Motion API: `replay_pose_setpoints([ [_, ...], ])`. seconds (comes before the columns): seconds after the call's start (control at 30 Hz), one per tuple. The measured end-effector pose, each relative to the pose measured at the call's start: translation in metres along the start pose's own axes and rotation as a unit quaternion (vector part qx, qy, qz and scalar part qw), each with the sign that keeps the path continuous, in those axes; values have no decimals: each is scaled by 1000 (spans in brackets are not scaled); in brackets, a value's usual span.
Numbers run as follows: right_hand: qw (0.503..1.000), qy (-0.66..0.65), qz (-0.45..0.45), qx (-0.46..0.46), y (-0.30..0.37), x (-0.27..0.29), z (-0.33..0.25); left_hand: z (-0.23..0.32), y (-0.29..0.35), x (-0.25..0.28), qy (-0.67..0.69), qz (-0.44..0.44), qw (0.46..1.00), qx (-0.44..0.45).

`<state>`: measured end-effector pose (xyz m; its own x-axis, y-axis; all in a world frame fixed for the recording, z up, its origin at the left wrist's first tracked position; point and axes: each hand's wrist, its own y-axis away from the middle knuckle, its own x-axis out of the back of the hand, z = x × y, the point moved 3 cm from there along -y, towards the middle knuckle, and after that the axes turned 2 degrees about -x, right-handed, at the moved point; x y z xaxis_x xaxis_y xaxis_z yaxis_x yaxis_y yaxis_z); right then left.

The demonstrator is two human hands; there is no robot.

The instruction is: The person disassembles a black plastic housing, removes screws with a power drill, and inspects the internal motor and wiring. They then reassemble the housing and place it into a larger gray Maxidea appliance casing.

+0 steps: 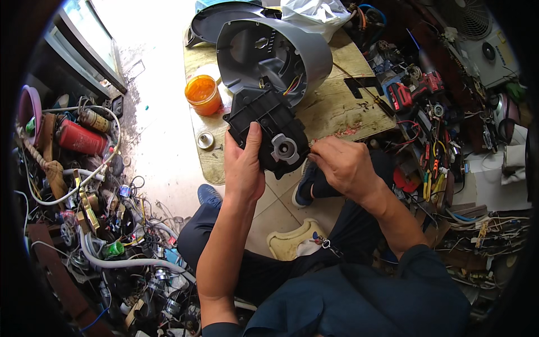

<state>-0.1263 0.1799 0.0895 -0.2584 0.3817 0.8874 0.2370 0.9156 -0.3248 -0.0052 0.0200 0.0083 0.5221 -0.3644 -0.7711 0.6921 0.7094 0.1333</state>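
junk pile (84, 185): way off to the left of the left hand's fingers, on the floor. Hoses, wires, a red canister (78, 137), loads of small metal bits all tangled up.

orange tub (202, 94): up and left of the left fingers, sitting on the desk (337, 106) near its left edge. A small shiny metal cap (205, 140) sits just below it, closer to the left hand.

left hand (244, 165): fingers clamped round the left side of the black motor block (269, 132), thumb lying flat up its face, rest of the fingers wrapped behind so I can't see them.

black motor block: held between both hands over the near edge of the desk. Its top end runs into the grey housing (275, 53), which lies on the desk just beyond the fingers. There's a grey plastic hub (285, 149) on the block, right between the two sets of fingers.

right hand (345, 165): fingers pinched together at the block's right edge, tips just beside the grey hub. Can't tell whether anything small is pinched between them.

red drill (412, 90): well off to the right of the right fingers, past the desk, in a heap of tools and wires.
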Motion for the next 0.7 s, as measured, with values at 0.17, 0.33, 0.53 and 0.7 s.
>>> replay_pose_setpoints([
  [0.17, 999, -38, 8, -3, -3, 4, -1, -2, -2, 1, -2, 2, 1000, 0],
  [0.33, 1000, -26, 6, 5, -2, 1, 6, -2, -4, -1, 6, -3, 1000, -6],
  [0.53, 994, -85, 21, -61, -4, -12, 3, -2, -4, 6, 3, 23, 999, -27],
  [0.7, 994, -64, -15, -84, 51, -68, 2, -6, -5, 3, 33, 24, 999, -32],
])
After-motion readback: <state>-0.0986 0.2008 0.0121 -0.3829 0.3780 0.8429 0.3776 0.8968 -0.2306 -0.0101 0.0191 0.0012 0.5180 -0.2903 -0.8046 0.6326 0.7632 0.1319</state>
